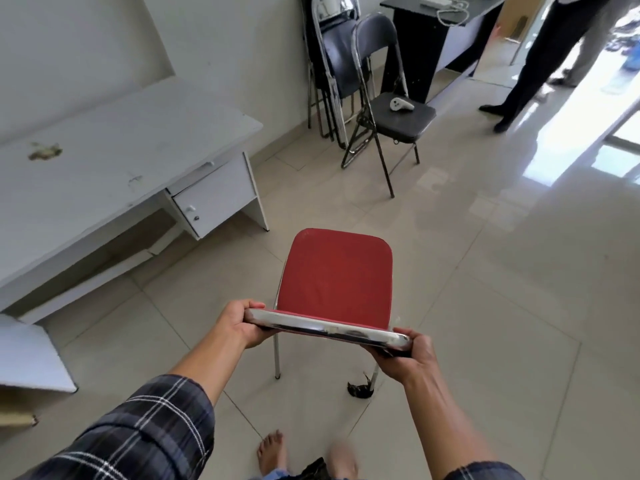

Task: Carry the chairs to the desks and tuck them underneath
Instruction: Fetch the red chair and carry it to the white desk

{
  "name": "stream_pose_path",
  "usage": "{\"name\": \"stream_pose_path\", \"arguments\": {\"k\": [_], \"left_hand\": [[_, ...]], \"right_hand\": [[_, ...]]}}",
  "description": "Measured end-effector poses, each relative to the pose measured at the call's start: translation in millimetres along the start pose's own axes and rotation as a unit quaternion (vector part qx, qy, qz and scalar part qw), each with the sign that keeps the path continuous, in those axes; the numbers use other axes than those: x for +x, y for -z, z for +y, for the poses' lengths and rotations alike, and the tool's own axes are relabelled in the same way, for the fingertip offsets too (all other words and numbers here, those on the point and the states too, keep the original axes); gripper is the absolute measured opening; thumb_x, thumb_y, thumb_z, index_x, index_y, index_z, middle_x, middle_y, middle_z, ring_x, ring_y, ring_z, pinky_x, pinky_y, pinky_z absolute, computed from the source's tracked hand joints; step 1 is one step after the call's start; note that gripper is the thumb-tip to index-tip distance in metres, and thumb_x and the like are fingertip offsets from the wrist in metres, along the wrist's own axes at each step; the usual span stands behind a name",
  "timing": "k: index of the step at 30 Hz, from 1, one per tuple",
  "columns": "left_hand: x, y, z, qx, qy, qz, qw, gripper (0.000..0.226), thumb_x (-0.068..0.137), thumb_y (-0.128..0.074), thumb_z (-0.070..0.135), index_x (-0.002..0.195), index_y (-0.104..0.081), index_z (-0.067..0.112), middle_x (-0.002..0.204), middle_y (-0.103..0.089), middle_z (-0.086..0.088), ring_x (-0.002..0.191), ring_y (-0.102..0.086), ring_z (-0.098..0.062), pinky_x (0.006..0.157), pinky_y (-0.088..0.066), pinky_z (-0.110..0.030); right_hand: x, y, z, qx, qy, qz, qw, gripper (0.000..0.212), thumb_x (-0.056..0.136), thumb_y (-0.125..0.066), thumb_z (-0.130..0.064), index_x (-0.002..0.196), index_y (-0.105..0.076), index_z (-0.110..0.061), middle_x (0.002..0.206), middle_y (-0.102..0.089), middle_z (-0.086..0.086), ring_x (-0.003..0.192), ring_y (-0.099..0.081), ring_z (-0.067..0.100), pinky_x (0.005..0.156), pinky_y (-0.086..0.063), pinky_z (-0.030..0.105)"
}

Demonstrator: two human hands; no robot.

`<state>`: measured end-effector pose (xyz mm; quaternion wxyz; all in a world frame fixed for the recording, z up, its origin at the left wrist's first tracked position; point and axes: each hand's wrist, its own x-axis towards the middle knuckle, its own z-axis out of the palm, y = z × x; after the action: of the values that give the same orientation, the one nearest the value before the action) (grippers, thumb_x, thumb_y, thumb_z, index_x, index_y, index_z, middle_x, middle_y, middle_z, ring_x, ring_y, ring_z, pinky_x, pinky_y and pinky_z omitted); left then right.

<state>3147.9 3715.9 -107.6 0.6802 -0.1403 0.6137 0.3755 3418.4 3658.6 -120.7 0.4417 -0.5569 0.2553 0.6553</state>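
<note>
L hand [242,323] + R hand [410,355] both clamped on red chair [334,275] backrest top. Swing left twd white desk [114,161], aim for gap left of drawers [214,199], keep legs level.

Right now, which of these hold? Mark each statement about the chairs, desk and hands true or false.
1. Both hands, left hand and right hand, hold the red chair by its chrome backrest top. True.
2. The red chair is already tucked under the white desk. False: it is out on the open floor.
3. A white controller lies on the black folding chair. True.
4. The white desk's drawer hangs open. False: it is closed.
</note>
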Motion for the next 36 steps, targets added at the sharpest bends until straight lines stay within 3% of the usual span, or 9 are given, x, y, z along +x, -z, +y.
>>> {"name": "stream_pose_path", "arguments": {"k": [4, 10, 14, 19, 26, 30, 34, 36], "left_hand": [[-3, 19, 6, -0.044, -0.019, 0.018, 0.999, 0.013, 0.084, -0.036, -0.006, 0.085, -0.049, -0.009, 0.089, -0.057, -0.027, 0.081, -0.055, -0.052, 0.072, -0.04, -0.07], [-8, 62, 24, -0.117, -0.052, 0.05, 0.991, 0.013, 0.086, -0.036, -0.006, 0.086, -0.049, -0.008, 0.09, -0.056, -0.025, 0.092, -0.055, -0.051, 0.085, -0.04, -0.069], [-10, 100, 50, -0.155, -0.059, 0.072, 0.984, 0.015, 0.086, -0.038, -0.007, 0.093, -0.05, -0.012, 0.094, -0.057, -0.029, 0.1, -0.054, -0.052, 0.084, -0.041, -0.068], [-10, 144, 89, -0.219, -0.067, 0.083, 0.97, 0.015, 0.083, -0.039, -0.01, 0.093, -0.05, -0.008, 0.097, -0.056, -0.029, 0.092, -0.055, -0.055, 0.075, -0.04, -0.073], [-8, 213, 146, -0.295, -0.083, 0.097, 0.947, 0.017, 0.084, -0.039, -0.011, 0.096, -0.049, -0.006, 0.101, -0.056, -0.031, 0.101, -0.054, -0.055, 0.076, -0.04, -0.074], [-9, 259, 180, -0.325, -0.098, 0.104, 0.935, 0.019, 0.083, -0.04, -0.012, 0.097, -0.05, -0.004, 0.104, -0.054, -0.031, 0.104, -0.054, -0.056, 0.084, -0.04, -0.076], [-13, 296, 202, -0.365, -0.102, 0.127, 0.917, 0.019, 0.083, -0.042, -0.012, 0.097, -0.05, -0.002, 0.106, -0.053, -0.03, 0.103, -0.053, -0.057, 0.076, -0.04, -0.077], [-14, 311, 212, -0.379, -0.103, 0.142, 0.909, 0.03, 0.082, -0.044, -0.012, 0.109, -0.052, -0.001, 0.116, -0.052, -0.031, 0.108, -0.051, -0.058, 0.083, -0.039, -0.078]], "right_hand": [[5, -25, 3, -0.052, -0.014, -0.017, 0.998, 0.072, 0.068, -0.048, 0.004, 0.14, -0.049, 0.003, 0.107, -0.062, 0.03, 0.123, -0.057, 0.046, 0.092, -0.048, 0.064], [13, -71, 28, -0.12, -0.039, -0.04, 0.991, 0.059, 0.082, -0.047, 0.001, 0.141, -0.048, 0.005, 0.135, -0.058, 0.025, 0.124, -0.057, 0.045, 0.1, -0.047, 0.063], [18, -112, 58, -0.17, -0.05, -0.053, 0.983, 0.06, 0.081, -0.047, 0.001, 0.141, -0.05, 0.002, 0.134, -0.058, 0.023, 0.124, -0.057, 0.045, 0.105, -0.046, 0.061], [28, -165, 101, -0.221, -0.062, -0.065, 0.971, 0.061, 0.078, -0.048, 0.003, 0.139, -0.052, 0.004, 0.134, -0.06, 0.025, 0.121, -0.059, 0.046, 0.104, -0.047, 0.062], [38, -244, 176, -0.278, -0.076, -0.077, 0.954, 0.07, 0.07, -0.051, 0.004, 0.14, -0.051, 0.004, 0.137, -0.058, 0.026, 0.123, -0.057, 0.047, 0.103, -0.046, 0.063], [40, -283, 229, -0.313, -0.071, -0.084, 0.943, 0.062, 0.079, -0.05, 0.001, 0.141, -0.051, 0.003, 0.138, -0.058, 0.025, 0.124, -0.057, 0.047, 0.104, -0.046, 0.063], [42, -315, 270, -0.351, -0.086, -0.1, 0.927, 0.071, 0.068, -0.052, 0.003, 0.14, -0.051, 0.003, 0.138, -0.058, 0.026, 0.123, -0.058, 0.047, 0.105, -0.046, 0.063], [43, -329, 286, -0.362, -0.086, -0.107, 0.922, 0.072, 0.066, -0.053, 0.004, 0.137, -0.052, 0.004, 0.135, -0.059, 0.026, 0.12, -0.058, 0.047, 0.101, -0.048, 0.064]]}}
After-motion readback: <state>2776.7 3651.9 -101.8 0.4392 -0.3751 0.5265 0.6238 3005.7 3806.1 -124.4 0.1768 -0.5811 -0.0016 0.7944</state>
